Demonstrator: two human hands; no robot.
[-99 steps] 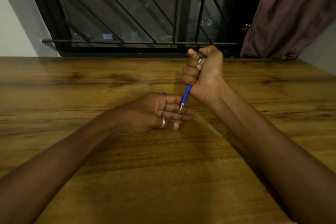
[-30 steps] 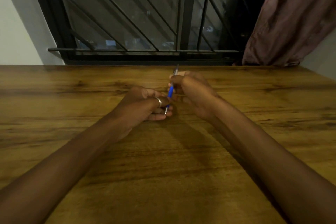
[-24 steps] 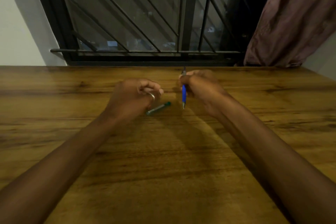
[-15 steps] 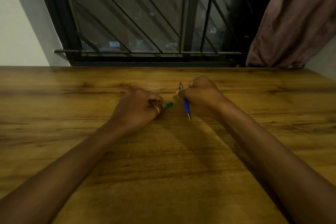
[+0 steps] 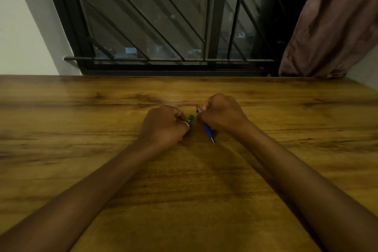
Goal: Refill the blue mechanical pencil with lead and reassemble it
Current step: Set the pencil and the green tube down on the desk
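My right hand grips the blue mechanical pencil low over the wooden table. Its metal tip points toward me and its clip end sticks out past my fingers on the far side. My left hand, a ring on one finger, is curled over a lead tube with a green cap. Only the green end shows beyond the fingers. The two hands sit close together, a small gap between them.
The table runs to a wall with a barred dark window. A brownish curtain hangs at the far right. The table's right edge shows near the curtain.
My right hand swung the pencil from upright down to the table, tip now toward me. My left hand left the pencil tip and closed over the green-capped tube.
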